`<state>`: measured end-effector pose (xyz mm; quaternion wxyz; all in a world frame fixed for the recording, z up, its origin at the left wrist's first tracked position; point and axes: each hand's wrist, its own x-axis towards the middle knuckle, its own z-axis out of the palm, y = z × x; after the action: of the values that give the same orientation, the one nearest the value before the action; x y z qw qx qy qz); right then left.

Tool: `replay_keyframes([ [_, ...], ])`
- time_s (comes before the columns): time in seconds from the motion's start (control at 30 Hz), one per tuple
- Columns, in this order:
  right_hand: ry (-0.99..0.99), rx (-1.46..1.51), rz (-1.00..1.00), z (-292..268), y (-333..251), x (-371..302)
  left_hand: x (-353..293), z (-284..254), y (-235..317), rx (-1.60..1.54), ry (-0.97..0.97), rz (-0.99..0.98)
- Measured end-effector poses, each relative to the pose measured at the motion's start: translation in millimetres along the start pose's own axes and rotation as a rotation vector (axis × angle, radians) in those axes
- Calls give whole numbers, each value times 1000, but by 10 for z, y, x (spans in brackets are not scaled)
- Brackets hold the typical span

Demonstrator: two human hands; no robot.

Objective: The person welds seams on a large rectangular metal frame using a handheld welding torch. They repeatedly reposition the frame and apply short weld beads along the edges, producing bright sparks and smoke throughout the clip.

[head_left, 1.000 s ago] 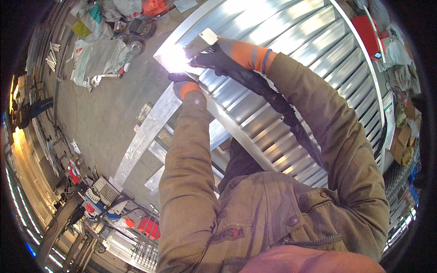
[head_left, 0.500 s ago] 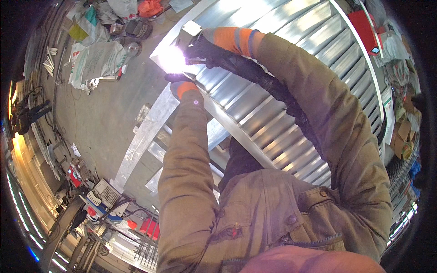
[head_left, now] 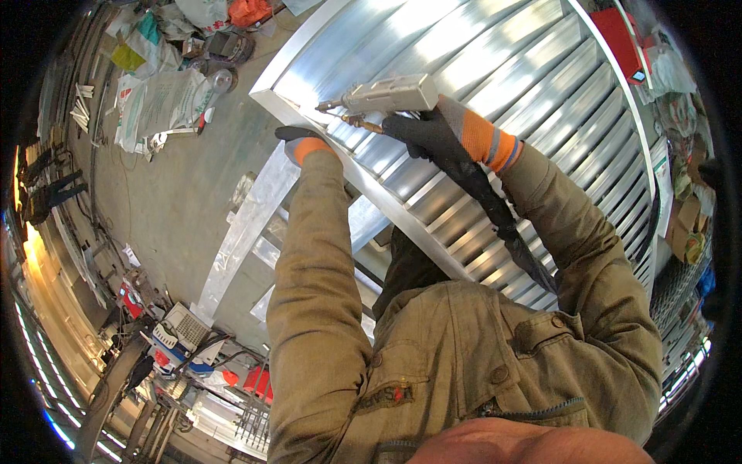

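In my right hand (head_left: 442, 138), gloved in black, grey and orange, is a grey welding gun (head_left: 396, 94). Its narrow tip points left, close above the near left corner of a slatted metal panel (head_left: 421, 241), with a brass-coloured feed tube below. A black sleeved cable (head_left: 502, 220) runs from the gun toward my right side. My left hand (head_left: 304, 144), in a matching glove, is at the panel's rim beside that corner, closed on the edge; some of its fingers are hidden. No arc glows at the tip.
A pale flat metal bar (head_left: 247, 232) supports the panel from below left. Plastic sacks (head_left: 166, 108) lie on the floor at far left. Machines and cables (head_left: 185, 332) stand at lower left. A red box (head_left: 618, 46) and cardboard (head_left: 684, 228) are at the right.
The bright arc at the panel corner has gone out. My right hand has drawn the welding gun back to the right, bringing its body into view. My left hand stays nearly in place.
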<state>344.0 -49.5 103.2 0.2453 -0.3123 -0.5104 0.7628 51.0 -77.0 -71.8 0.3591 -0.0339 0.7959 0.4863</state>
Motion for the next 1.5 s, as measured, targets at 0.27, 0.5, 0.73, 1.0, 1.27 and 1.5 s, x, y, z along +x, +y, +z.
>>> replay_keyframes([
  [0.27, 51, -84, 194, 135, 253, 54, -406, 26, 286, -26, -2, 10],
  [0.5, 70, -111, 101, 200, 299, 174, -312, 35, 237, 27, 45, -11],
  [0.73, 59, -122, 96, 197, 239, 204, -285, 47, 209, -94, 7, -7],
  [1.0, 64, -143, 105, 176, 283, 172, -291, 25, 256, -45, 18, -34],
  [1.27, 73, -108, 186, 232, 265, 198, 60, 68, 93, 82, 38, -1],
  [1.5, 71, -85, 96, 275, 203, 205, 151, 58, -18, -5, 10, 35],
])
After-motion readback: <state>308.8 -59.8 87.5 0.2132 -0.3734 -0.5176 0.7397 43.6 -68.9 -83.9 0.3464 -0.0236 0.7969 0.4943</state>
